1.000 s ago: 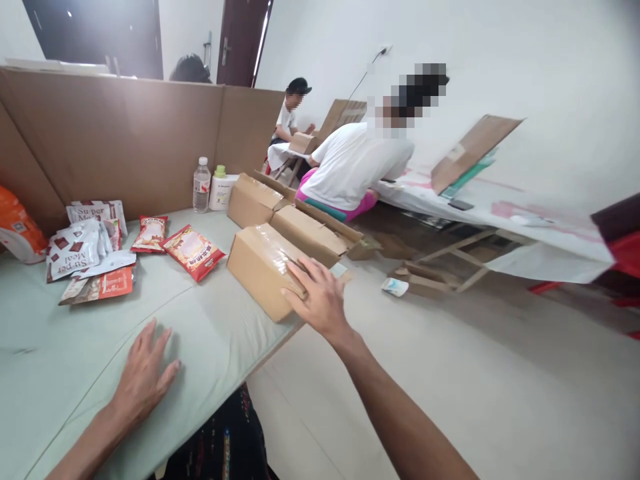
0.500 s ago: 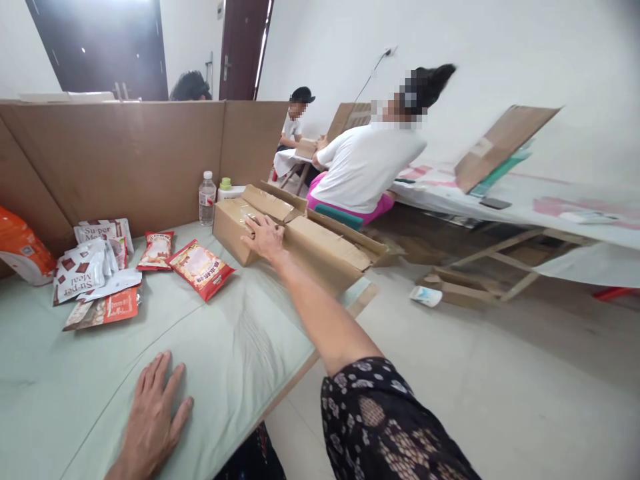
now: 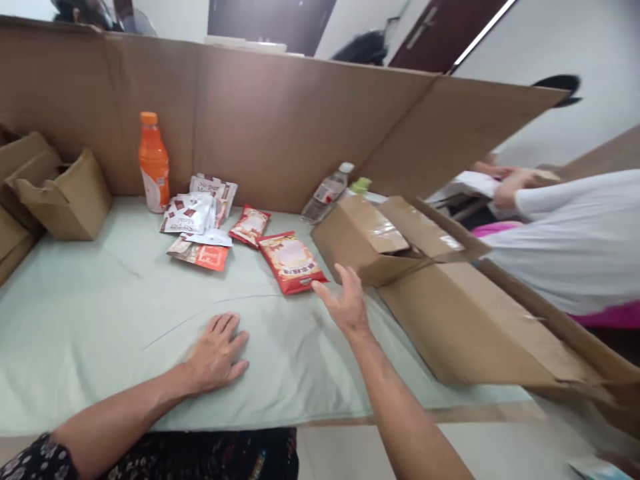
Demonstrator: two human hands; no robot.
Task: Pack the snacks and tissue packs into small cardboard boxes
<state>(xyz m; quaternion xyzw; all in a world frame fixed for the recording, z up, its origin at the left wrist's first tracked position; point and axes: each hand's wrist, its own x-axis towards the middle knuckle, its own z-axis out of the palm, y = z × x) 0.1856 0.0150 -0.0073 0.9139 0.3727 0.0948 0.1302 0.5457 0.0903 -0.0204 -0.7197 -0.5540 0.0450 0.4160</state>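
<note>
My left hand (image 3: pixel 219 353) lies flat on the cloth-covered table (image 3: pixel 125 287), fingers stretched out and holding nothing. Fingers apart, my right hand (image 3: pixel 347 300) hovers beside the lower right corner of a red snack packet (image 3: pixel 291 262); whether a finger touches it I cannot tell. A smaller red packet (image 3: pixel 250 225) lies just behind. Farther left is a pile of white and brown sachets (image 3: pixel 189 215) with an orange pouch (image 3: pixel 207 255) at its front. Right of my right hand stands a cardboard box (image 3: pixel 345 240) with taped flaps.
An orange bottle (image 3: pixel 154 163) and a tilted clear bottle (image 3: pixel 327 193) stand by a tall cardboard screen (image 3: pixel 280 120). Small open boxes (image 3: pixel 75 200) sit at the left. A long open carton (image 3: pixel 475 327) overhangs the right edge. A person in white (image 3: pixel 590 233) sits beyond.
My right hand has come off the cardboard box and moved back to the red packet. My left hand stays flat on the table. The view has swung left.
</note>
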